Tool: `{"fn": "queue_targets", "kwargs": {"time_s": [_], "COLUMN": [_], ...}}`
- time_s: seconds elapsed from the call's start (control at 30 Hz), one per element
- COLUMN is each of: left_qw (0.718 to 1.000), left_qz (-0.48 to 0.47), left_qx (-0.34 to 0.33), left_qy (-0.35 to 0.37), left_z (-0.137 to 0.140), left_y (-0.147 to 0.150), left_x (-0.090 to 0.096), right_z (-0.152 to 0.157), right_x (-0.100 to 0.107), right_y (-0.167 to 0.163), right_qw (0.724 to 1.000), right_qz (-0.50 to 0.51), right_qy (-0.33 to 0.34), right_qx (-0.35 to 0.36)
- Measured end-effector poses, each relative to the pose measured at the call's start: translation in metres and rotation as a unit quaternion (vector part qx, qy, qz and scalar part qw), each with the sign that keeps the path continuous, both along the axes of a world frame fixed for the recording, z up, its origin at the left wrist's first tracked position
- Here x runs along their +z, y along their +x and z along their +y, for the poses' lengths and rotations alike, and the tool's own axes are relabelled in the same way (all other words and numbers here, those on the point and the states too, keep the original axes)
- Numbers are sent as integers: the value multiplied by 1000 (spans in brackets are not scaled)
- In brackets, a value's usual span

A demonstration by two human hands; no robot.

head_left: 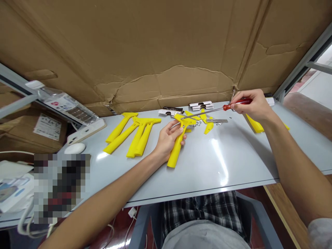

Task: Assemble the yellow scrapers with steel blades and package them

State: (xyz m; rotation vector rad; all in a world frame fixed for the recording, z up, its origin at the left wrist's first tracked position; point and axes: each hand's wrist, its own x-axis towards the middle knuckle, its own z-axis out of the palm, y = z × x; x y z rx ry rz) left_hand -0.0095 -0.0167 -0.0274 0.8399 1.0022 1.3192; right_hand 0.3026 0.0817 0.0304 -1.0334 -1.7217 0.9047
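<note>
My left hand [168, 140] is wrapped round a yellow plastic scraper handle [175, 152], its wide head tilted up and away from me. In my right hand [252, 103] is a screwdriver [227, 107] with a red handle. Its long metal shaft points left, and the tip reaches the head of the held handle; whether it sits in a screw is too small to tell. Just behind lie small loose screws [198, 123], yellow head pieces [209, 128] and a flat metal blade [217, 121].
Several finished-looking yellow handles [141, 138] lie to the left, and another yellow piece [254, 124] lies under my right forearm. Blade packs [201, 105] rest against the cardboard wall [166, 52]. A power strip [86, 132], white mouse [75, 148] and plastic bottle [64, 103] line the left side.
</note>
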Motion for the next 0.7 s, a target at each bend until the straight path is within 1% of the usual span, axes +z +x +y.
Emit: {"fn": "queue_targets", "kwargs": {"time_s": [0.07,0.13,0.23,0.33,0.43,0.57,0.7], "left_qw": [1000,1000,1000,999,998,998,997], "left_qz": [8,15,22,35,52,63,69], "left_qx": [-1,2,7,9,11,15,18], "left_qy": [7,10,8,12,17,22,22], "left_z": [-1,-1,-1,-1,-2,-2,-1], "left_y": [1,2,2,4,4,3,3], "left_x": [0,0,-1,-2,-4,-6,-8], "right_z": [-3,-7,-14,-22,-30,-49,-72], "right_x": [4,8,15,21,27,37,53], "right_y": [-1,-2,-2,-1,-2,-12,-23], "right_qw": [1000,999,995,985,971,950,908], "right_qz": [-10,-23,-48,-76,-100,-147,-218], "right_qy": [6,28,86,153,216,276,357], "right_qx": [-4,-3,14,24,31,27,20]}}
